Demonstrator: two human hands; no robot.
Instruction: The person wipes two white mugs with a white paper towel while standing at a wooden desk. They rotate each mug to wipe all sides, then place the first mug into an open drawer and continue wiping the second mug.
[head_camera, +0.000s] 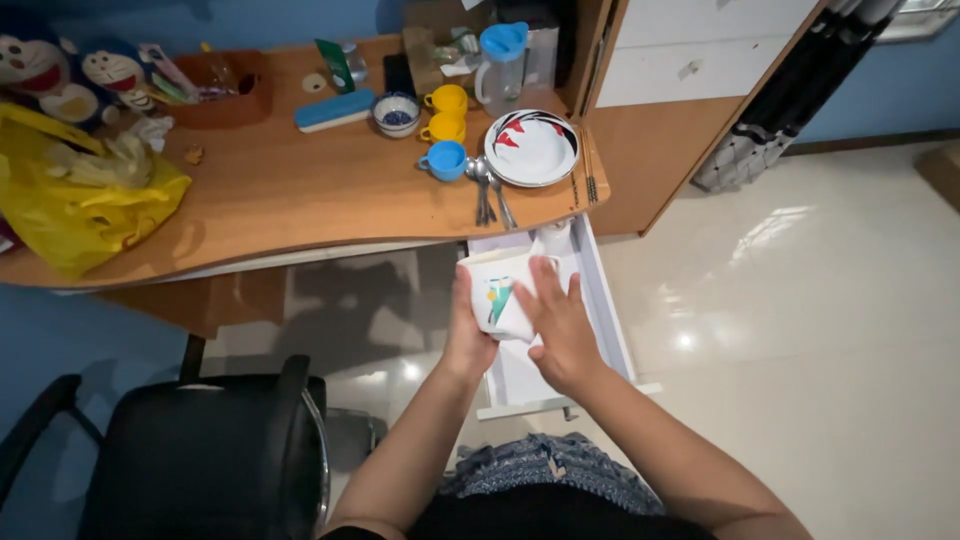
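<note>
Hands together, left hand (468, 335) and right hand (560, 330) clasp a white mug (497, 290) above the open drawer (612, 310) under the desk's (300, 190) right edge.

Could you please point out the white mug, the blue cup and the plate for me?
White mug (497, 290): head view, on its side wall, between both hands.
Blue cup (446, 159): head view, on its body, on the desk.
Plate (532, 148): head view, on its white centre.
</note>
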